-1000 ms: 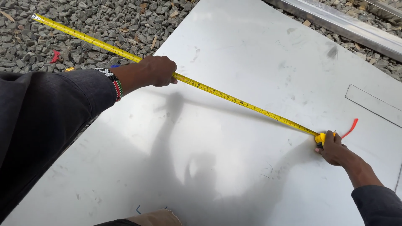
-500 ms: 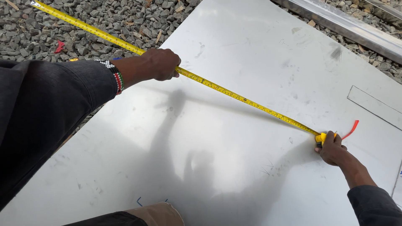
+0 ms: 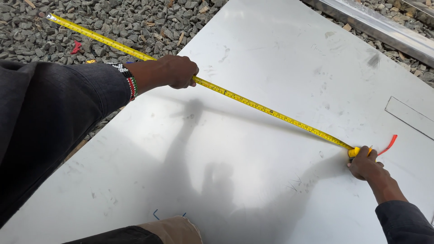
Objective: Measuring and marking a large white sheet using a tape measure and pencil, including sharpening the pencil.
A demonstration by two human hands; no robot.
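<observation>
Barely shifted since before, tape [image 3: 253, 104] is pinched shut by left hand [image 3: 178, 71] and case gripped by right hand [image 3: 365, 163]; slack grip could skew it across sheet [image 3: 271, 54].

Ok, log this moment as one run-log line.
left hand: pinching yellow tape measure | right hand: holding tape case on metal sheet | tape: stretched diagonally, free end over gravel

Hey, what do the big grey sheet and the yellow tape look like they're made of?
The sheet looks like bare metal, perhaps steel or aluminium: dull sheen, soft reflections, fine scratches. The tape looks like a thin painted metal blade, stretched straight between both hands; its core isn't visible.
</observation>
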